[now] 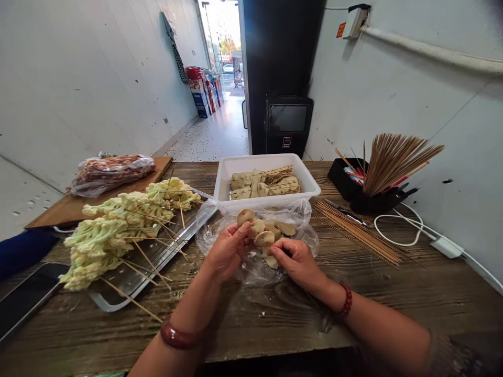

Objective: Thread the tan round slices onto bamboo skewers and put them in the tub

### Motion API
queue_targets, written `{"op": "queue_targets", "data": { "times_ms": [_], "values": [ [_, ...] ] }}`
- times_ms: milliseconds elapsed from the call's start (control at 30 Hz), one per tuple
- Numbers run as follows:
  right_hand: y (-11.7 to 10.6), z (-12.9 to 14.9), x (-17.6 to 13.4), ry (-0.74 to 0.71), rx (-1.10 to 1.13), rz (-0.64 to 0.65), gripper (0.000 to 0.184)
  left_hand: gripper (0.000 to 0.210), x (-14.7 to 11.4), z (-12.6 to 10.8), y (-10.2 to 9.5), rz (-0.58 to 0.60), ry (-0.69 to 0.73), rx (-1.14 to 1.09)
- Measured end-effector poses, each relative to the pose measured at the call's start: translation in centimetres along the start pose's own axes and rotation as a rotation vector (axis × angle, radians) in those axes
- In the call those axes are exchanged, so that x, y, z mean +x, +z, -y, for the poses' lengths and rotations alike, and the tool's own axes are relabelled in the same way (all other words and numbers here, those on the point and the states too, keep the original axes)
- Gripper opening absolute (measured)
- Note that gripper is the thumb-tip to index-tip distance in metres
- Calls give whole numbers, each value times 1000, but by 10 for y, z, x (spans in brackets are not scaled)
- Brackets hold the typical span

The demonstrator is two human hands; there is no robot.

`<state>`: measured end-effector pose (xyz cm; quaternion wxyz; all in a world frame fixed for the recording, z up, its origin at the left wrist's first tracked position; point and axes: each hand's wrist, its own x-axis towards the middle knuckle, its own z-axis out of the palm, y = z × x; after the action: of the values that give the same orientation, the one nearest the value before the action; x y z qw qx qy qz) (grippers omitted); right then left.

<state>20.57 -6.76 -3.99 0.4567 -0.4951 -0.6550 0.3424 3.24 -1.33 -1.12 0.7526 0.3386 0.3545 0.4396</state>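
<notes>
Between my hands is a row of thin round beige slices [264, 239] with darker rims, which look like potato. My left hand [230, 248] is closed, thumb and fingers pinching the slices at the far left end. At the near right end, the closed fingertips of my right hand [295, 260] pinch what looks like a thin bamboo skewer, mostly hidden by the hand. More loose slices [286, 228] lie just beyond in a clear plastic bag [251, 269]. Behind the bag, a white plastic tub [268, 202] holds several skewers of threaded slices [251, 183].
Left, skewered cauliflower [126, 220] lies on a metal tray [147, 283]. Beyond is a wrapped pack [113, 173] on a board [161, 167]; a phone [31, 296] lies near. Right are loose skewers [357, 233], a black holder [373, 201] full of skewers, and a white cable [396, 243].
</notes>
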Motion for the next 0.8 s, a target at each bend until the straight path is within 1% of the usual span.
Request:
{"op": "queue_targets", "data": {
  "times_ms": [67,100,233,267,333,467,533,800],
  "values": [
    [0,0,0,10,1,4,27,33,0,1,1,17,-5,6],
    [0,0,-1,15,0,14,26,31,1,1,2,4,3,7],
    [0,1,-3,1,-21,60,23,24,1,-2,3,-111,76,-12],
    [1,1,-3,-7,-26,64,23,23,0,-3,3,-125,88,-16],
    [1,1,-4,-18,-29,61,24,25,-1,-5,4,-115,92,-22],
    [0,1,-3,-21,-19,43,24,33,-3,-3,6,-23,60,-11],
    [0,1,-2,-22,-11,39,25,34,-4,0,7,5,63,0],
    [3,2,-4,-37,-25,11,24,32,-3,6,9,-11,109,-4]
  ]
}}
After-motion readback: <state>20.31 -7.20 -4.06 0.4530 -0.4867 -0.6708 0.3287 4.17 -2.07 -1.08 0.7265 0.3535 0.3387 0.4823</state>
